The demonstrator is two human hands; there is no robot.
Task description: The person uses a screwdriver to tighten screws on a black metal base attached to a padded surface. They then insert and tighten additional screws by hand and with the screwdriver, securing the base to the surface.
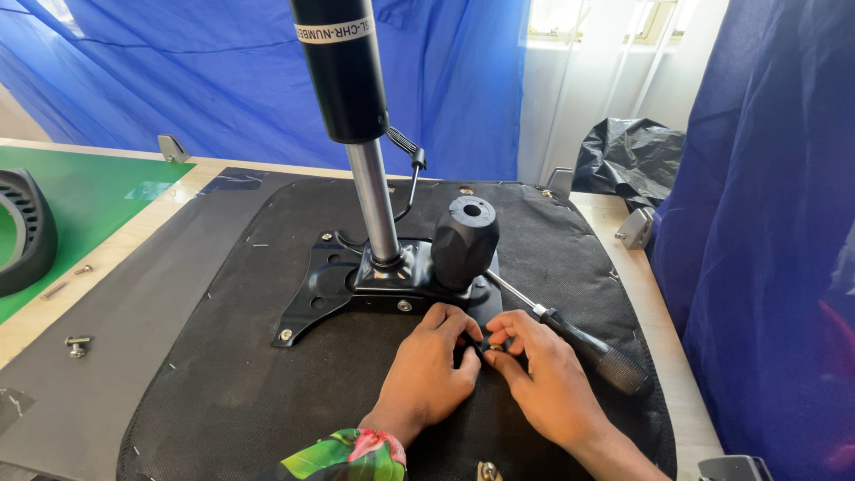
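Resting in the lower middle of the frame, the left hand and the right hand are brought together on an upturned black seat cushion. A small dark fastener is pinched between the fingertips of both hands, right at the near corner of the black metal plate that is fixed to the cushion; both grips are closed on it, though the part itself is too small to be told apart clearly. A screwdriver with a black handle is laid just beside the right hand, its shaft running under a round black knob. From the plate a silver column with a black cylinder is raised toward the top centre; a white band with dark print is wrapped around the cylinder near the upper edge of the frame. At the left edge a green mat is seen on the wooden table, with a loose bolt near it. Blue sheeting is hung behind, and a crumpled black bag is set at the upper right.
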